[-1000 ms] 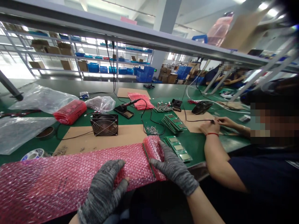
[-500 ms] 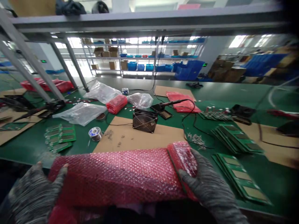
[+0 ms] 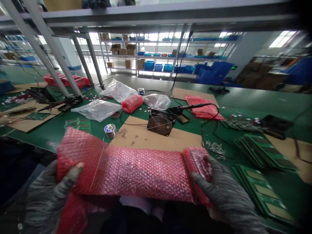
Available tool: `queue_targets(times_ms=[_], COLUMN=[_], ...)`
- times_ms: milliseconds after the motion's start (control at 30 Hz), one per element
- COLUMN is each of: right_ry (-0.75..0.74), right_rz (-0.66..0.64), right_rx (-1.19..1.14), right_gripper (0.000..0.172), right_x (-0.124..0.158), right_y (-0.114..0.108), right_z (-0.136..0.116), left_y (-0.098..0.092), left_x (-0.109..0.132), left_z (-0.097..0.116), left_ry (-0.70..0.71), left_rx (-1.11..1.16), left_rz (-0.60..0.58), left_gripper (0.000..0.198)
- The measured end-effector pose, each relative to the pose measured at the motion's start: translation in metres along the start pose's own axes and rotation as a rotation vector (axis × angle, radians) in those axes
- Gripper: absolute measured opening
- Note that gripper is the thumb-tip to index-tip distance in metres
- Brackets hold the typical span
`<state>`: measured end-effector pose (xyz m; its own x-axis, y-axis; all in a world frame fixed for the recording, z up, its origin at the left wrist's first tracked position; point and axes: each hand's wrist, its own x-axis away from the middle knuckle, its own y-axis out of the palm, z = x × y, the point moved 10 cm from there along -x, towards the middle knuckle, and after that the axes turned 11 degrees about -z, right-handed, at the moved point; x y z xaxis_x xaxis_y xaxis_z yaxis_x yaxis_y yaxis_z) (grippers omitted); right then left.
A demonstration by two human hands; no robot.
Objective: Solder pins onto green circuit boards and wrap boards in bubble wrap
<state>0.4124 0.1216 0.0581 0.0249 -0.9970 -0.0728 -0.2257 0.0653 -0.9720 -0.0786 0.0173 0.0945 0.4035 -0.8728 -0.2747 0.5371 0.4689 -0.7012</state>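
Observation:
A long piece of red bubble wrap (image 3: pixel 143 172) is stretched between my two hands at the table's near edge. My left hand (image 3: pixel 52 191), in a grey knit glove with bare fingertips, grips its left end with the thumb on top. That end is lifted, and a loose flap hangs below it. Around the rolled or folded right end, my right hand (image 3: pixel 219 188) is closed, also gloved in grey. A thin dark edge, apparently of a board, shows beside this roll; what lies inside is hidden.
Green circuit boards (image 3: pixel 264 195) are stacked at the right. Ahead, a black fan (image 3: pixel 161 123) stands on cardboard (image 3: pixel 136 136), near a solder spool (image 3: pixel 110 130) and a soldering iron (image 3: pixel 195 106). Behind lie a red bubble-wrap bundle (image 3: pixel 132 103) and clear plastic bags (image 3: pixel 97 110).
My left hand now holds the left end of the bubble wrap higher, with that end folded up. The right hand keeps its grip. The view has turned slightly left.

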Motion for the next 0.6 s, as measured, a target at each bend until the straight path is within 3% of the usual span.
queue_targets(times_ms=[33,67,167,233,267,300,367,467,533,600], right_ry=[0.014,0.024,0.005,-0.011,-0.008,-0.005,-0.019,-0.099,-0.106,-0.092], right_rz=[-0.013,-0.014,0.026,0.041,0.033,0.016,-0.012,-0.036,-0.054,-0.065], right_rx=[0.004,0.010,0.006,0.012,0.016,0.018,0.003,-0.076,-0.148,-0.218], right_gripper=[0.063,0.059,0.053,0.052,0.051,0.049,0.045,0.038,0.035,0.035], right_x=[0.001,0.001,0.004,0.006,0.006,0.005,0.003,0.000,-0.003,-0.007], right_y=[0.001,0.000,-0.007,-0.011,-0.012,-0.012,-0.014,-0.021,-0.025,-0.026], right_z=[-0.001,-0.002,-0.009,-0.014,-0.015,-0.017,-0.023,-0.036,-0.039,-0.040], left_y=[0.020,0.038,0.132,0.177,0.187,0.187,0.166,0.118,0.119,0.136], left_x=[-0.002,-0.001,0.016,0.036,0.042,0.045,0.037,0.007,-0.004,-0.003], left_z=[0.035,0.069,0.166,0.206,0.214,0.213,0.192,0.128,0.084,0.056], left_ry=[0.116,0.216,0.500,0.668,0.710,0.727,0.667,0.333,0.085,-0.035], left_rx=[0.041,0.046,0.031,0.024,0.018,0.012,-0.010,-0.219,-0.375,-0.412], left_rz=[-0.072,-0.065,-0.274,-0.395,-0.414,-0.415,-0.336,-0.142,-0.272,-0.465], left_gripper=[0.045,0.046,0.038,0.046,0.046,0.044,0.036,0.050,0.061,0.056])
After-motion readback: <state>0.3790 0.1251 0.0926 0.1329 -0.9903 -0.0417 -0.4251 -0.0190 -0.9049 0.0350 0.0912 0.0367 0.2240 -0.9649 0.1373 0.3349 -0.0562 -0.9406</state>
